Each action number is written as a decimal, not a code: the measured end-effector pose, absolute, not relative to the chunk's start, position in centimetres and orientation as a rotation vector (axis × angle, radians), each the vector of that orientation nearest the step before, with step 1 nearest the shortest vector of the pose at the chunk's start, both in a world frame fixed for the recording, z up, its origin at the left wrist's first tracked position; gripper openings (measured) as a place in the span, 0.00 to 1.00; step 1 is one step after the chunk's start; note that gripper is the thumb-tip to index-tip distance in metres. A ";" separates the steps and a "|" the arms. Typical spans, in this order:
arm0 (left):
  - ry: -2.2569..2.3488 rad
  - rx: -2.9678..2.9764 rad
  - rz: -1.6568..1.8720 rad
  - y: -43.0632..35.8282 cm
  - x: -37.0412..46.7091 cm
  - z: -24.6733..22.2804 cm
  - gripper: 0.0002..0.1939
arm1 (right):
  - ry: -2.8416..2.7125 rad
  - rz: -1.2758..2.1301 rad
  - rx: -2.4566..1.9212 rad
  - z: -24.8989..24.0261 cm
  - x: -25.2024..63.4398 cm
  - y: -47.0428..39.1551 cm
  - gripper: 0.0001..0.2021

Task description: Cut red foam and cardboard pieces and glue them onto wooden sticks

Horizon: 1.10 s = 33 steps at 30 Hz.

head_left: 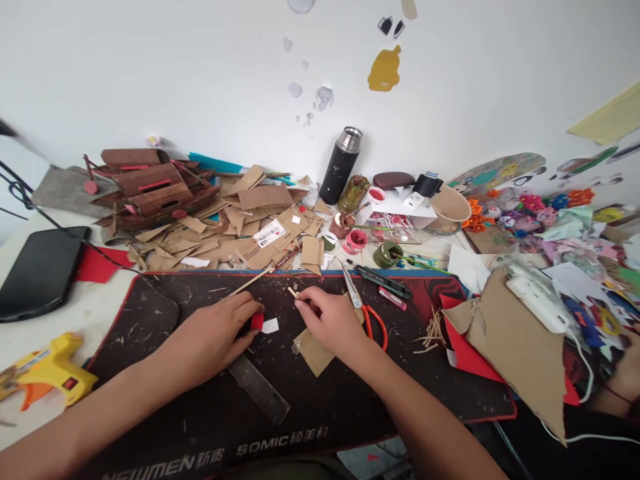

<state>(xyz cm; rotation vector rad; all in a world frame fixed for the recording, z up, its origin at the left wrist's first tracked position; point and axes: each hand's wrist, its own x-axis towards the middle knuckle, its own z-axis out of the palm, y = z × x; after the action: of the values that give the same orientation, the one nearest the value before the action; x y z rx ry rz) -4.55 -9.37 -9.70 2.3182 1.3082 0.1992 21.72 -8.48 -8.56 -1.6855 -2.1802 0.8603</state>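
Note:
My left hand (pixel 220 337) is closed on a small red piece (pixel 257 321), which looks like folded paper, just above the dark desk mat (pixel 200 413). Beside its fingertips shows a small white paper scrap (pixel 271 325). My right hand (pixel 333 320) pinches a short pale wooden stick (pixel 293 292) between thumb and forefinger. A piece of brown cardboard (pixel 316 353) lies partly under that hand. Close to it are orange-handled scissors (pixel 369 323), partly covered by the hand. A clear ruler (pixel 263 388) rests on the mat below my left hand.
Brown model boats (pixel 150 190), cardboard scraps (pixel 250 247), a black thermos (pixel 340 167) and open paint jars (pixel 387 255) line the back. A yellow glue gun (pixel 55 373) lies left. A utility knife (pixel 384 283) and large cardboard (pixel 525 353) are right; another person's hand (pixel 627 367) shows at the edge.

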 end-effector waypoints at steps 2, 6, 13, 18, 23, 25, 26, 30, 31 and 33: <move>1.324 2.350 0.181 -9.2 -4.8 -9.9 0.16 | -2.176 0.812 -1.741 -8.6 22.8 -8.5 0.11; 1.385 2.379 0.169 -8.8 -5.1 -10.2 0.19 | -2.264 0.737 -1.832 -8.6 23.4 -8.4 0.11; 1.377 2.443 0.237 -9.1 -4.4 -9.5 0.16 | -2.520 0.598 -1.878 -7.9 21.8 -8.2 0.11; 1.275 2.482 0.154 -9.8 -2.7 -9.4 0.08 | -2.577 0.542 -1.885 -7.6 21.3 -8.2 0.10; 1.285 2.486 0.136 -9.1 -1.5 -9.7 0.05 | -2.558 0.521 -1.850 -8.2 21.4 -8.5 0.09; 1.284 2.494 0.145 -8.8 -1.3 -9.7 0.05 | -2.527 0.522 -1.850 -8.4 21.5 -8.6 0.08; 1.282 2.496 0.154 -8.7 -1.2 -9.7 0.05 | -2.514 0.523 -1.850 -8.6 21.6 -8.6 0.08; 1.286 2.509 0.167 -8.6 -1.0 -9.8 0.05 | -2.500 0.497 -1.826 -9.0 21.7 -8.9 0.08; 1.289 2.511 0.168 -8.6 -1.0 -9.8 0.05 | -2.502 0.484 -1.817 -9.1 21.7 -9.0 0.08; 1.294 2.505 0.167 -8.7 -1.1 -9.9 0.04 | -2.508 0.456 -1.801 -9.3 21.7 -9.2 0.08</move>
<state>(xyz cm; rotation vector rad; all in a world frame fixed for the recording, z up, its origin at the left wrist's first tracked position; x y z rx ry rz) -1.07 -8.68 -9.88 2.5053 1.2942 0.1674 21.71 -9.19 -9.34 -1.8009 -2.5078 0.4565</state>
